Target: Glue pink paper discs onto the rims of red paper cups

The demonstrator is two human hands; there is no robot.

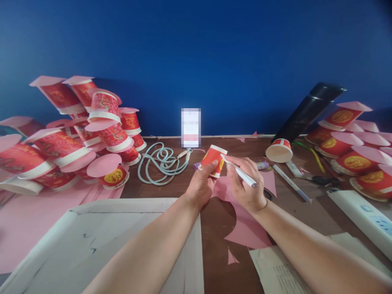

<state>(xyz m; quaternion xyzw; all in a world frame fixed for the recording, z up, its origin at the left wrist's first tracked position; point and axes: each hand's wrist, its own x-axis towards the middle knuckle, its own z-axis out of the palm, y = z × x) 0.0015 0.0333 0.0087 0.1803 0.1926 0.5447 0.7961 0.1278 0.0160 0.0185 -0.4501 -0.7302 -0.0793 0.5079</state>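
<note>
Brace the red paper cup (213, 155) in the left hand (200, 187) firmly but without squeezing hard, given thin-looking walls likely to dent. Steer the white pen (246, 177) from low on its barrel, favouring short, light strokes, and better turn the cup than twist the right wrist. Avoid dragging the left thumb over any fresh mark. See the cup pinched between left thumb, laid across its near face, and left fingers mostly hidden behind. See the pen pinched near its tip by thumb and forefinger of the right hand (250, 194), with the remaining fingers partly hidden. Find the cup tilted, raised above the surface (214, 249), inside the left grip and just left of the right fingertips. Find the pen tip at or very near the cup's upper right part; cannot tell if touching. Note pink paper (249, 228) below the right hand and another cup (279, 152) on its side farther right.
</note>
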